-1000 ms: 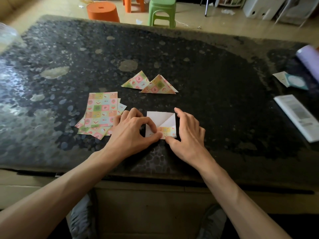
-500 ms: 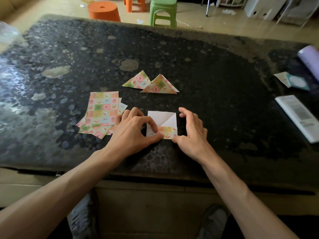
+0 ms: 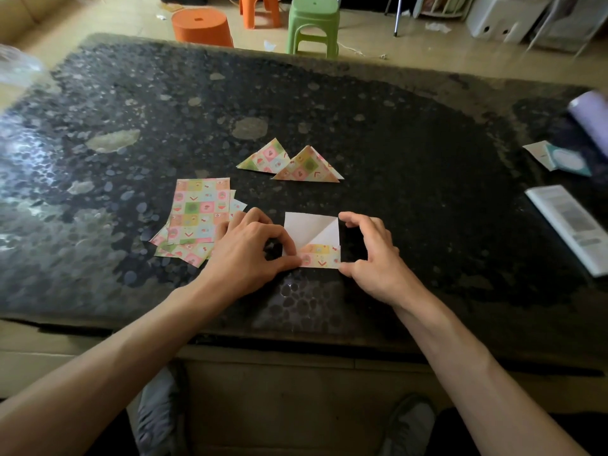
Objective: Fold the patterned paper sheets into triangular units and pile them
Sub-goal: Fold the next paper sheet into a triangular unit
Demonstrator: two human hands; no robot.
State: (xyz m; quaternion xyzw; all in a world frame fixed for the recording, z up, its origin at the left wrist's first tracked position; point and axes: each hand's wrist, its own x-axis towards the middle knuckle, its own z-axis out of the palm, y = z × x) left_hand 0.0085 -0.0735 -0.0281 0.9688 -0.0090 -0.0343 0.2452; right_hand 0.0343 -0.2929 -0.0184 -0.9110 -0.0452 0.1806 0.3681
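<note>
The dark speckled table (image 3: 394, 126) carries everything; to the left lies the loose stack of patterned sheets (image 3: 197, 212), still flat; farther off, two finished triangular units (image 3: 307, 166) sit side by side, touching, not yet piled; near me lies the half-folded sheet (image 3: 312, 235), white side up, its near edge turned up as a patterned strip. My left hand (image 3: 250, 255) pinches the strip's left end between thumb and forefinger; my right hand (image 3: 371, 255) curls round the right edge, thumb on the near corner. I judge this mid-fold on the third unit; next comes creasing that strip flat, edges kept aligned.
</note>
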